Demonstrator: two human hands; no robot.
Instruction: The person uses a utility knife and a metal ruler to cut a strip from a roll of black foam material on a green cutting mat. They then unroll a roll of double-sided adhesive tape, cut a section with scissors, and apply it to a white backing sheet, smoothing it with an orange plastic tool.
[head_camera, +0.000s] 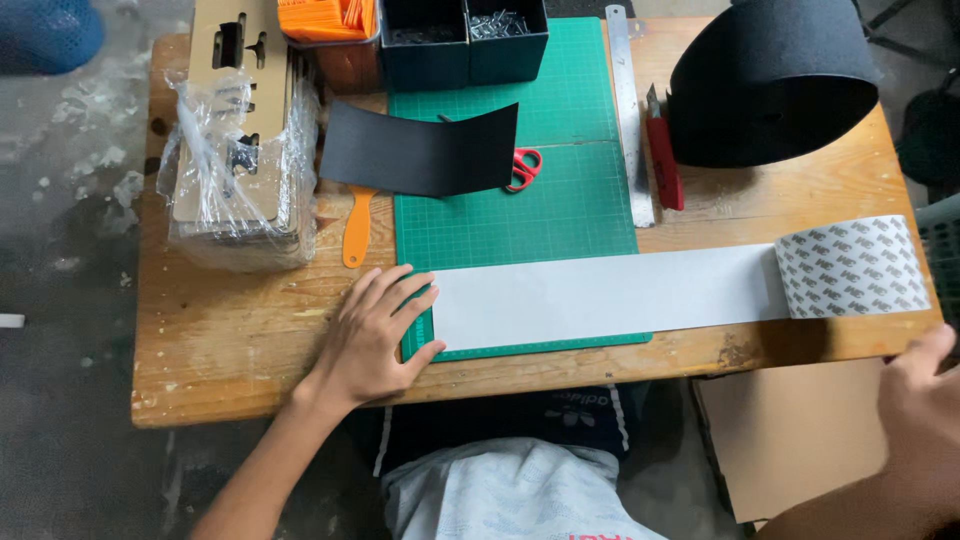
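My left hand (372, 330) lies flat with fingers spread on the left end of a long white strip (610, 293) unrolled across the green cutting mat (560, 215). The strip runs right into a wide roll of patterned white sheet (853, 267) at the table's right edge. My right hand (918, 395) is just below that roll, at the table's front right corner, and whether it touches the roll is unclear. A curved black sheet (420, 152) rests at the mat's upper left, partly covering red scissors (522, 168).
A big black roll (770, 85), a red utility knife (663, 160) and a steel ruler (628, 110) sit at the right rear. Wrapped cardboard cutouts (240, 150), an orange scraper (356, 228), an orange-filled bin (328, 20) and dark boxes (465, 40) stand at left rear. A cardboard box (790, 430) is below the table.
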